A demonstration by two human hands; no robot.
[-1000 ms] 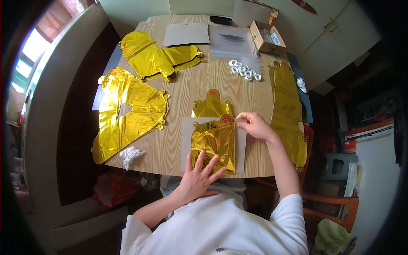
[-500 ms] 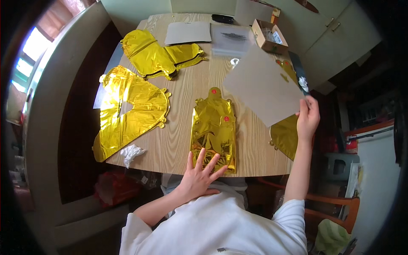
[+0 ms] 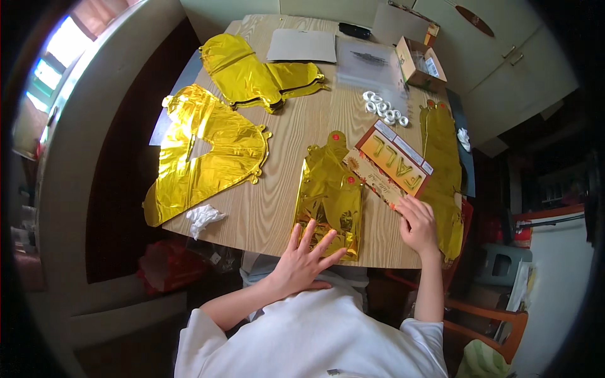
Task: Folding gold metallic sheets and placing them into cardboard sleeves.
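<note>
My left hand (image 3: 304, 263) lies flat with fingers spread on the lower end of a folded gold foil balloon (image 3: 329, 189), which has two red dots near its top. To the right, my right hand (image 3: 419, 227) pinches the near corner of a printed cardboard card (image 3: 389, 160). Its picture side faces up, with gold balloon letters on brown and cream. The card slants beside the folded balloon's top. Its near edge is partly covered by my fingers. Further right, another flat gold foil balloon (image 3: 442, 170) runs along the table edge.
Two deflated gold foil balloons (image 3: 211, 151) (image 3: 252, 72) spread over the left side. Several white ribbon rolls (image 3: 386, 112) sit beyond the card. A grey board (image 3: 302, 46), a clear plastic sheet (image 3: 362, 63), a black tray (image 3: 355, 30) and a cardboard box (image 3: 421, 66) stand farther back. Crumpled white tissue (image 3: 205, 217) lies front left.
My right hand has brought the card left and down and turned it from plain back to printed face. The ribbon rolls behind it now show. My left hand stays on the folded balloon.
</note>
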